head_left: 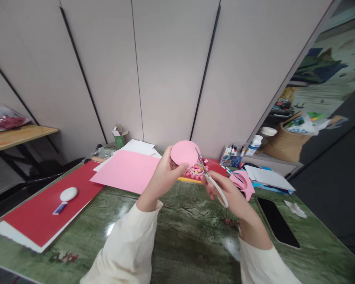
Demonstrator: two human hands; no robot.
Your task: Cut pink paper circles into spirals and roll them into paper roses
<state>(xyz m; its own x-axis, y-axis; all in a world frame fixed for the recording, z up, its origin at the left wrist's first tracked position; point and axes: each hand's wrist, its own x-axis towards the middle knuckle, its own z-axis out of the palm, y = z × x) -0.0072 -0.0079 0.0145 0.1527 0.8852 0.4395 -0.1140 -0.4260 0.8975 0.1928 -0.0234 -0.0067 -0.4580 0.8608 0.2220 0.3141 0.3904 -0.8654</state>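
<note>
My left hand (165, 173) pinches a round pink paper disc (184, 153) and holds it up over the green marble table (180, 225). My right hand (228, 191) grips white-handled scissors (210, 179), whose blades point up and touch the disc's right edge. Just behind the disc lies a small heap of pink and coloured bits (196, 170) on a red sheet. Cream sleeves cover both forearms.
A large pink sheet (126, 170) and a red sheet (44, 207) with a white oval object (68, 193) lie at left. Pink paper offcuts (243, 182), a black phone (276, 221), white papers, pens, a white bottle and a woven basket (285, 144) sit at right.
</note>
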